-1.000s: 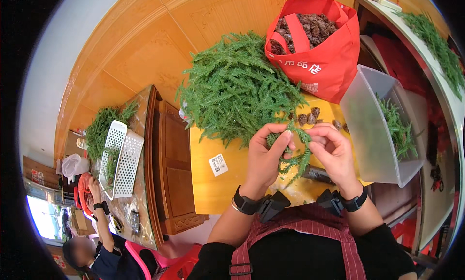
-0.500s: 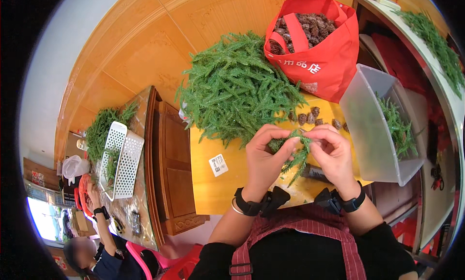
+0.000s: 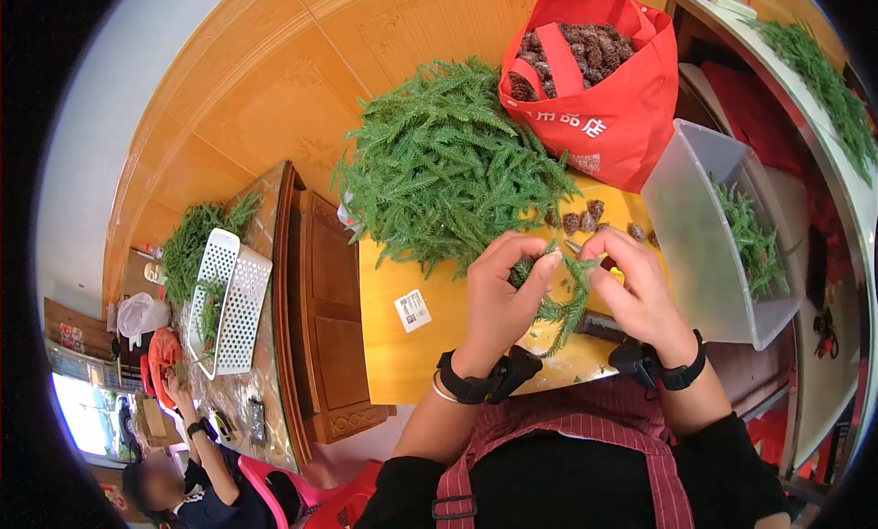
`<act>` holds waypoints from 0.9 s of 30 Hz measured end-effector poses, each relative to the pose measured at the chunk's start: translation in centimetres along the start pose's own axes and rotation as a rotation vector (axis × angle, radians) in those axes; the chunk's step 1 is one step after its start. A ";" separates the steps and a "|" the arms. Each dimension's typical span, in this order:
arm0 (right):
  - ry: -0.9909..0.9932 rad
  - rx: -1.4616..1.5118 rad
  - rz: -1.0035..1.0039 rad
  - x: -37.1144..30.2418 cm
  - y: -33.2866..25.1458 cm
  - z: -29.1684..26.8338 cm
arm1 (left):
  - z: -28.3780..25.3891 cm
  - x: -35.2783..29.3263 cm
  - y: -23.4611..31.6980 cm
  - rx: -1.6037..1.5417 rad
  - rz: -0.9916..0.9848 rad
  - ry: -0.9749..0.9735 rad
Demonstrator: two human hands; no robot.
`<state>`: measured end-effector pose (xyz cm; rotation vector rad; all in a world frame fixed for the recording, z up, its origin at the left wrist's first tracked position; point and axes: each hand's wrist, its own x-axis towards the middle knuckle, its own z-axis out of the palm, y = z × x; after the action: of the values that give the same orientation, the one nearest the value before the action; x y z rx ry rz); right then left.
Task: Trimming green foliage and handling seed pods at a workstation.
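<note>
Over the yellow table (image 3: pixel 389 364), my left hand (image 3: pixel 503 291) pinches a green artificial pine sprig (image 3: pixel 573 302) between thumb and fingers. The fingers of my right hand (image 3: pixel 637 289) are closed on the sprig's other side, near its upper end. The sprig curves downward between both hands. Just beyond my fingers lie several brown pine cones (image 3: pixel 587 220). A dark cylindrical object (image 3: pixel 602 326) rests on the table under my right hand, partly hidden. Behind my left hand rises a big heap of pine sprigs (image 3: pixel 448 163).
A red bag (image 3: pixel 604 131) full of pine cones stands at the back. To the right is a translucent bin (image 3: pixel 700 255) with sprigs inside. At left, a white perforated basket (image 3: pixel 242 319) sits on another table, where a co-worker's arm (image 3: pixel 212 460) reaches toward a red bag (image 3: pixel 163 355).
My right hand has shifted slightly right and turned, leaving a wider gap between my hands. The sprig now bends in a longer curve. The co-worker's arm has moved a little.
</note>
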<state>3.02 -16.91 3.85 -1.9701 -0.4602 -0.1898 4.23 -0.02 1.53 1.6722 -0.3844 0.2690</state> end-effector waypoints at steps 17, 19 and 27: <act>0.079 0.600 0.107 -0.5 0.2 1.5 | -0.4 -0.1 0.9 -0.226 -0.245 -0.022; 0.052 0.433 0.002 -0.1 0.6 0.9 | -0.5 -0.3 0.9 -0.217 -0.222 -0.052; 0.169 0.099 -0.166 -0.1 0.5 1.1 | 0.1 -0.7 1.3 -0.327 -0.313 -0.084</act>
<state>3.12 -16.18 2.92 -1.8019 -0.5128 -0.4275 3.08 -0.18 2.48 1.3982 -0.2108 -0.0937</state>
